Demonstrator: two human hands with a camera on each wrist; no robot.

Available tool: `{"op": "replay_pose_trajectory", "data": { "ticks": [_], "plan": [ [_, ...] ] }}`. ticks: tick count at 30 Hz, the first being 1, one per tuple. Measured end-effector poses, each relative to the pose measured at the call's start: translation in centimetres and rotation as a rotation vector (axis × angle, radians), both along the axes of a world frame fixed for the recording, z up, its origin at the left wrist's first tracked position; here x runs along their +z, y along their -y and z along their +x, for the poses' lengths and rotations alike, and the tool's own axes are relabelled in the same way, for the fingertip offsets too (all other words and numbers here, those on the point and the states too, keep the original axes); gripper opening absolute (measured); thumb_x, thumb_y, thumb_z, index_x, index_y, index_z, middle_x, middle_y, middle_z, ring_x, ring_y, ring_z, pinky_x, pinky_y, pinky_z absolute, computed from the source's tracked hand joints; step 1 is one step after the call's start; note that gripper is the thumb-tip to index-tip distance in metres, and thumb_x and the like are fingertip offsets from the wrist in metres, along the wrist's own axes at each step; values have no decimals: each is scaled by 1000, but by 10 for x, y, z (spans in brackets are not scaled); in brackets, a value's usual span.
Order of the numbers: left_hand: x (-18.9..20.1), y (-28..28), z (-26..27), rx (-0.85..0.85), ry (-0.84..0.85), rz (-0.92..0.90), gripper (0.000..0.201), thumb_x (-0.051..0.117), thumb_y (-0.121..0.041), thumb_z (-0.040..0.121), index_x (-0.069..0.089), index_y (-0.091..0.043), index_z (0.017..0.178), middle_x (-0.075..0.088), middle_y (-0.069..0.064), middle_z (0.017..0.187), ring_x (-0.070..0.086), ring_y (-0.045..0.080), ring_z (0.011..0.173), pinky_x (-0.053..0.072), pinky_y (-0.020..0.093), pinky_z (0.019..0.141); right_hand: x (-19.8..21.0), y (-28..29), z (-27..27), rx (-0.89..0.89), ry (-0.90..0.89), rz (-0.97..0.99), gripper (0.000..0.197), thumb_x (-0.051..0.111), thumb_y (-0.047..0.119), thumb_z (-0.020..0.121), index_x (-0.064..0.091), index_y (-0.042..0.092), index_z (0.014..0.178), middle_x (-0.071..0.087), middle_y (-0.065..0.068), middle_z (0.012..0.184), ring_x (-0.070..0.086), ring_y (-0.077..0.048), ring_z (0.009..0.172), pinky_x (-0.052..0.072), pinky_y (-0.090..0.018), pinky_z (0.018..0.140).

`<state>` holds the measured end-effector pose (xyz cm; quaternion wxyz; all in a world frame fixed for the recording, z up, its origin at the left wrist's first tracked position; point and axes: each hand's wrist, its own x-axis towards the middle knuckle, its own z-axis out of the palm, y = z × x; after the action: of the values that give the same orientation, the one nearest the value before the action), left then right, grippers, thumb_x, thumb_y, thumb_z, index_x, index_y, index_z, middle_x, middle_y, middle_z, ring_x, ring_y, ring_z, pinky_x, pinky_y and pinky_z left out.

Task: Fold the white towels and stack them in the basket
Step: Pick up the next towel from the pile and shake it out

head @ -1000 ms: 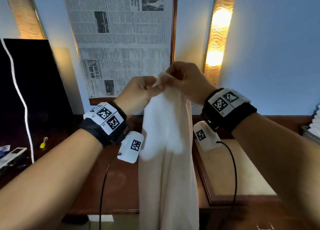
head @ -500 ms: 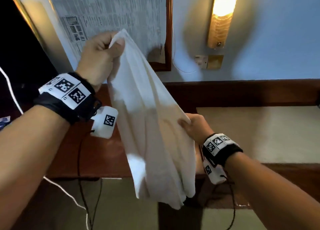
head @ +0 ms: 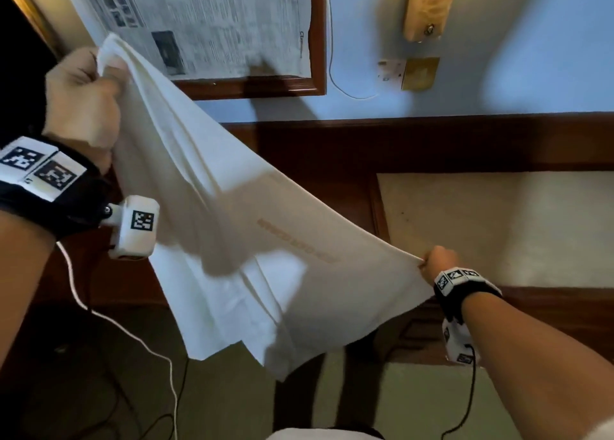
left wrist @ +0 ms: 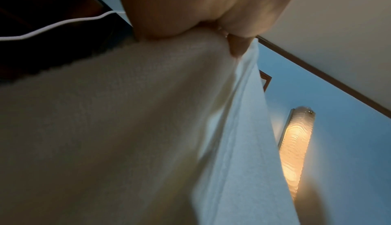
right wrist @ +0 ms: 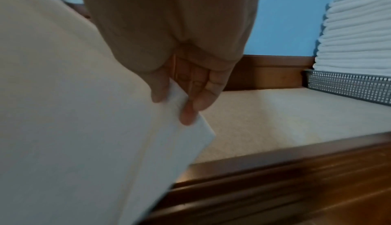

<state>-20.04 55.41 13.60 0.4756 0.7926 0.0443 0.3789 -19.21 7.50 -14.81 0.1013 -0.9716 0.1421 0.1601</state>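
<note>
**Towel stretched, fold pending**

Towel (head: 232, 240) held in the air above the desk's (head: 498, 227) front edge, pulled taut. Basket (right wrist: 347, 86) at the desk's right end holds folded towels (right wrist: 357, 32). Left hand (head: 79, 104) clenches the raised corner; right hand (head: 440, 262) pinches the low one. Next, likely: bring the corners together.

Faint lettering on white towel (head: 265, 240): blurred, unreadable. Left hand (head: 81, 102) fingertips buried in towel's corner. Stack of folded towels (right wrist: 357, 32) and basket (right wrist: 349, 86): cut off by right frame edge beyond towel. Framed newspaper (head: 206, 24) text above towel: illegible.
</note>
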Motion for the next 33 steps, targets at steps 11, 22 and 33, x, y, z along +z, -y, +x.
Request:
{"op": "replay_pose_trajectory", "data": {
  "ticks": [11,22,33],
  "plan": [
    [-19,60,-26,-484,-203,422,23,50,-32,98,58,-18,81,56,4,77,48,11,71,38,27,67,190,-239,-41,532,728,987,21,67,34,91,68,16,80,61,11,70,57,-9,63,48,-30,57],
    [-15,0,-46,-524,-129,434,31,50,-27,102,59,-1,88,57,18,82,48,12,72,37,26,67,177,-297,-76,369,603,1130,30,62,21,96,62,-2,78,58,-7,71,52,-14,65,45,-34,62],
    [-21,-78,-44,-428,-89,397,28,51,-26,102,62,-14,79,50,5,71,42,-1,56,35,19,55,-22,-186,-159,-19,76,527,30,58,37,98,57,28,70,63,3,76,62,-19,76,48,-32,70]
  ]
}}
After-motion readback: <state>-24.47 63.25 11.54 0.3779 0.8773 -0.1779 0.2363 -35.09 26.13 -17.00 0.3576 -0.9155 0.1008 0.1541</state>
